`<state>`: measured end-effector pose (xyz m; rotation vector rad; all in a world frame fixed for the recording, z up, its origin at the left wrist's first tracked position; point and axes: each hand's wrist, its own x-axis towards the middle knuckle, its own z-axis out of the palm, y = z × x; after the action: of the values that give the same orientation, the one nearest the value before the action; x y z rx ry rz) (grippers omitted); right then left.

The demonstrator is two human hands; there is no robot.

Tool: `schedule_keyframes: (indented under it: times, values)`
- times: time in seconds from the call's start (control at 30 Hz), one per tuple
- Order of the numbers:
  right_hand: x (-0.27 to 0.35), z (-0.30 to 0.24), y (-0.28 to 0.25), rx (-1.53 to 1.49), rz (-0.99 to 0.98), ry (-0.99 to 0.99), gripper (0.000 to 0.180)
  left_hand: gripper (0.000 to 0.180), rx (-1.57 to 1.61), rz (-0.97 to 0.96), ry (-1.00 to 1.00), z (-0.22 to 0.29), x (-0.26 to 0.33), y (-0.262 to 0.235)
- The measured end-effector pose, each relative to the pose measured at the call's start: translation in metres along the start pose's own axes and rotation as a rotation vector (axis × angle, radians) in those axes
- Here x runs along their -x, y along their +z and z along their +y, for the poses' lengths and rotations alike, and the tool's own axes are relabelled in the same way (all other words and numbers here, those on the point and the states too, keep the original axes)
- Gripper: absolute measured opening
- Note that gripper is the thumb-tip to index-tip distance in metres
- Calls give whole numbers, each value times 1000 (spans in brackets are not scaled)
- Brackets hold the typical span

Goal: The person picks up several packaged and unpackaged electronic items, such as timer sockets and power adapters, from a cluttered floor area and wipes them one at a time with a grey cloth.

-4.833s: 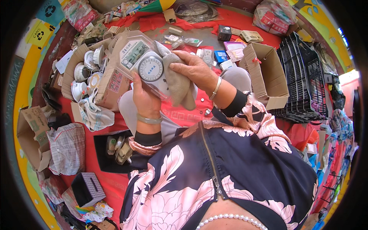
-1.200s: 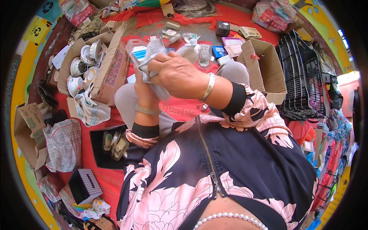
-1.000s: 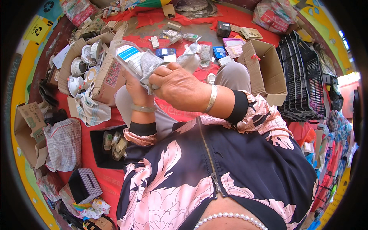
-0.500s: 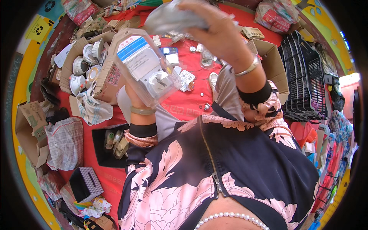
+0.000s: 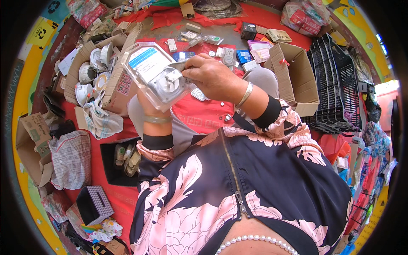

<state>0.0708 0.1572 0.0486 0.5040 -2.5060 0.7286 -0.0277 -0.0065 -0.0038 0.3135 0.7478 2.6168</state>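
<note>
A clear plastic blister pack (image 5: 159,78) is tilted up in front of me. Inside are a white and blue printed card (image 5: 146,63) and a round white plug-in device (image 5: 168,81). My left hand (image 5: 147,101) supports the pack from behind and below; its fingers are mostly hidden by it. Bent and pressed together, the fingers of my right hand (image 5: 211,76) meet the pack's right side, over the device. A small dark grey piece (image 5: 179,66) shows at those fingertips, too little visible to name.
To the left, a cardboard box (image 5: 121,95) holds several round white light fittings (image 5: 88,73). An open carton (image 5: 293,74) and a black plastic crate (image 5: 333,85) stand on the right. Small packaged goods lie across the red cloth (image 5: 199,112). A black bin (image 5: 114,163) sits lower left.
My right hand has come down from the far side to the pack and no longer holds the grey, shiny plastic bundle. The pack has shifted slightly left in my left hand.
</note>
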Motion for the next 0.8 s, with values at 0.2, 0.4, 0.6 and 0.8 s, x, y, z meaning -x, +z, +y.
schedule_keyframes:
  times: [0.2, 0.4, 0.6, 0.8]
  values:
    - [7, -22, -4, 208, 10, 128, 22, 29, -65, 9, 121, -7, 1, 9]
    - [6, -36, -16, 344, 68, 24, 23, 52, 244, -174, -44, 5, 7, 35]
    - [3, -29, -58, 309, 273, 83, 21, 73, 306, -175, -132, 24, 16, 49]
    - [5, -17, -69, -440, 430, 376, 22, 53, 257, -515, -29, 23, 22, 57]
